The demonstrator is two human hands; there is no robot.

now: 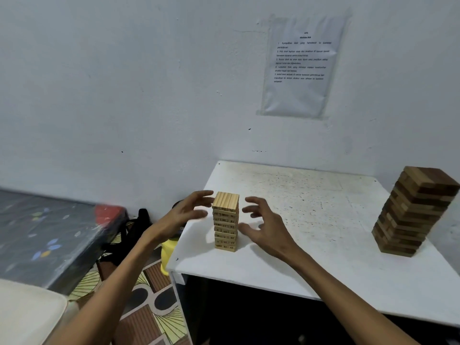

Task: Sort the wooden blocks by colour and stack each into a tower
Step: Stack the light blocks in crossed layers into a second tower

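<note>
Left hand (pixel 189 212) and right hand (pixel 266 227) flanked the pale tower (pixel 226 222), fingers (pixel 254 200) spread and released, probably to steady it.

Can read only list numbers 1 to 5 on the white paper sheet (pixel 302 66), not the blurred digits on the pale wooden block tower (pixel 226 221).

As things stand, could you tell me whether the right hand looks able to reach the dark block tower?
Probably yes: the right hand hovers open beside the pale tower, and only bare table lies between it and the dark tower further right.
</note>
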